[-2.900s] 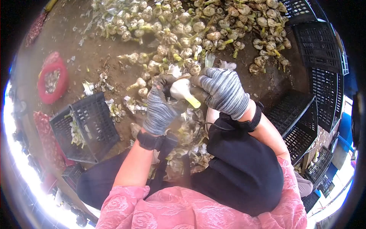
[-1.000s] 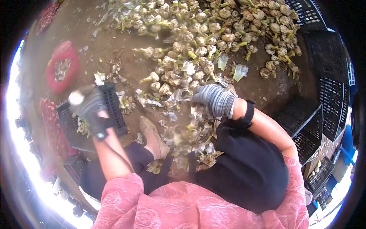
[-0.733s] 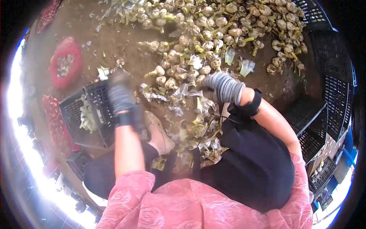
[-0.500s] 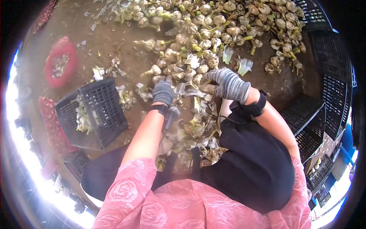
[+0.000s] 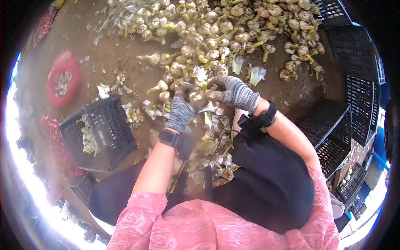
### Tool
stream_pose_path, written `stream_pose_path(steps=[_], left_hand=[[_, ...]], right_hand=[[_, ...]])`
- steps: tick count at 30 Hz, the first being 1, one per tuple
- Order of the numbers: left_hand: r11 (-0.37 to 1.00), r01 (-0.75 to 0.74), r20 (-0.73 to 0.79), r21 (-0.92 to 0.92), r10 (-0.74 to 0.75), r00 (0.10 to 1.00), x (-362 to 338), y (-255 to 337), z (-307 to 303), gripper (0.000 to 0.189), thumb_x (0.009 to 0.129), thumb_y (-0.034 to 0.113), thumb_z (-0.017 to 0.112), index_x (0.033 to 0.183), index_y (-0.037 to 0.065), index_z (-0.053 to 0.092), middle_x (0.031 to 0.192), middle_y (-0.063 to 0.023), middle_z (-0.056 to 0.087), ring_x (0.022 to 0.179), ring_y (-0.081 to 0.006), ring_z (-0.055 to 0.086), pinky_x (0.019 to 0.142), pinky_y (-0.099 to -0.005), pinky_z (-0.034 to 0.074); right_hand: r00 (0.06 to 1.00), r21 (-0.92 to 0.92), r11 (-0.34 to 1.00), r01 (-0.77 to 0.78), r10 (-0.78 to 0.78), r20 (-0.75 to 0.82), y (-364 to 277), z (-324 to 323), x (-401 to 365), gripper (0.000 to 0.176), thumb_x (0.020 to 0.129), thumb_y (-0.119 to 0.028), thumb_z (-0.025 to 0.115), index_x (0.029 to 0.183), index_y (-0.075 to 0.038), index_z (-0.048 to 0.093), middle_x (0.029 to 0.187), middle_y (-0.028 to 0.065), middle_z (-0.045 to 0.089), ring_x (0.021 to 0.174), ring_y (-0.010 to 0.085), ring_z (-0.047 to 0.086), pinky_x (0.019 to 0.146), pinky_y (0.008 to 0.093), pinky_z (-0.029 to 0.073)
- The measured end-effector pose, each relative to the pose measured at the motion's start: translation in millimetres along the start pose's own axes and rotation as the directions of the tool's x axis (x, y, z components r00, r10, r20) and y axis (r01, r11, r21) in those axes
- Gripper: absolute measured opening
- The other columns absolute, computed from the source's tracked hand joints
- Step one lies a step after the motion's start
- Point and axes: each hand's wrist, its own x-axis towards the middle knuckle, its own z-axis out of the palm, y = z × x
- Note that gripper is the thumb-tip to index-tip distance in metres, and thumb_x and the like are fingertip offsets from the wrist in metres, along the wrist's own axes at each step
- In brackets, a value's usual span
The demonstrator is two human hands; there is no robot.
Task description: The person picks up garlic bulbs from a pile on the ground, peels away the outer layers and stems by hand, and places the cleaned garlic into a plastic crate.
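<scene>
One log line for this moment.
left hand: holds bulb; right hand: close beside it, grip unclear; bulb pile: beyond hands; black crate: on left

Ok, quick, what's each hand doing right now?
Left hand: closed on a garlic bulb.
Right hand: fingers curled beside that bulb; whether it grips anything cannot be told.

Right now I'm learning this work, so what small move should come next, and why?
Probably start peeling the bulb with the right hand: the bulb sits between it and the left hand, its surface looks brownish, and loose peelings litter the ground.
</scene>
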Motion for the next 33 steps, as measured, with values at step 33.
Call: stream_pose_path(steps=[33], left_hand=[[0.992,-0.124,-0.007,-0.011,0.124,0.992,-23.4,83.7,46.4,0.051,0.067,0.020,0.073,0.107,0.000,0.049,0.090,-0.0053,0.058,0.079,-0.0135,0.056,0.071,-0.0288,0.049]], right_hand=[[0.978,0.501,0.840,0.208,-0.198,-0.073,-18.1,-29.1,-24.0,0.016,0.076,-0.008,0.065,0.089,-0.001,0.059,0.079,0.0006,0.060,0.076,0.0070,0.052,0.068,0.0240,0.044]])
